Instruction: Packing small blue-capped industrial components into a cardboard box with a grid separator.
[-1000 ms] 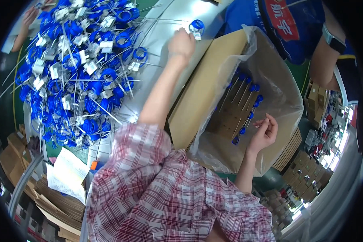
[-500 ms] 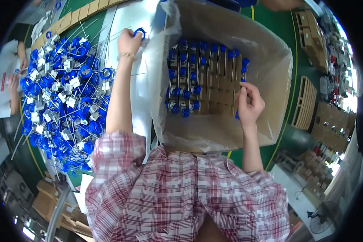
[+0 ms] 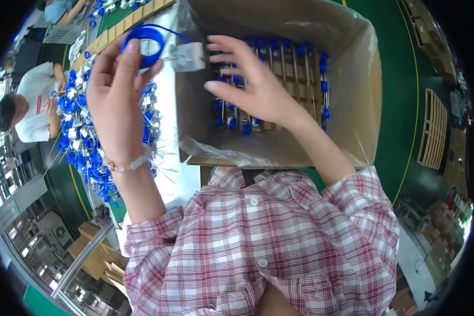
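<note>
A coiled blue cable (image 3: pixel 154 51) is pinched between the thumb and fingers of my left hand (image 3: pixel 116 87), raised over the left wall of the carton. From the coil, a strand runs to a blurred white tag-like piece (image 3: pixel 189 57) hanging beside it. My right hand (image 3: pixel 255 87) is above the carton with fingers spread and nothing in them, just right of the white piece and apart from it. Below, inside the plastic-lined carton (image 3: pixel 347 105), thin metal rods with blue ends (image 3: pixel 324 86) lie side by side in cardboard slots; my right hand hides some.
A large heap of blue coils with white tags and rods (image 3: pixel 81 145) lies to the left, partly behind my left arm. Beyond it, a person in a white shirt (image 3: pixel 37 102) handles small items. A wooden pallet (image 3: pixel 432 129) lies on the green floor at right.
My left hand has come nearer from the far table, carrying the blue coil. My right hand has left the rod at the carton's right side and moved left, its fingers opening.
</note>
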Demonstrator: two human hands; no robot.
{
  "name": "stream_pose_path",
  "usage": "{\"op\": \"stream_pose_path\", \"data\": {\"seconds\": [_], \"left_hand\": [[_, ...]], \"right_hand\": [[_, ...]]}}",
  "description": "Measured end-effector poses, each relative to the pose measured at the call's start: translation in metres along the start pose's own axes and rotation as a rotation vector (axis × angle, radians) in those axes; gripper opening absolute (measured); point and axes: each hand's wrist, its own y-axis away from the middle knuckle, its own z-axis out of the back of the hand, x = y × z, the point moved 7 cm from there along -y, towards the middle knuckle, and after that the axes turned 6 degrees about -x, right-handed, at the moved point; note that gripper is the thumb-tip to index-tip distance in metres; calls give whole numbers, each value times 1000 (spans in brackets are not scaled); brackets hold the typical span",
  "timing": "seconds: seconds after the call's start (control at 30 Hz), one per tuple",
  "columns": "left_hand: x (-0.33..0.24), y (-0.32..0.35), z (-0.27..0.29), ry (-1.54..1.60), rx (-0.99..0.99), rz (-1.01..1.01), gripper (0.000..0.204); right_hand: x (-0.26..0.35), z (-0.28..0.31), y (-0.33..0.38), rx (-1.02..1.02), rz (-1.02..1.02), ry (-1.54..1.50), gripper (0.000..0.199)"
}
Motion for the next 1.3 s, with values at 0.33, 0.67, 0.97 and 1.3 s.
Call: {"op": "stream_pose_path", "data": {"seconds": [0.33, 0.67, 0.97, 1.3], "left_hand": [[62, 31, -78, -886, 752, -783, 31], [197, -30, -90, -1176, 1278, -1189, 11], [284, -29, -89, -1099, 1234, -1221, 9], [319, -27, -76, -1171, 1216, -1036, 18]], "right_hand": [[-68, 63, 47, 482, -403, 371, 30], [-249, -34, -14, 720, -712, 413, 49], [-315, -44, 18, 283, -639, 437, 33], [-333, -47, 24, 238, -774, 417, 39]]}}
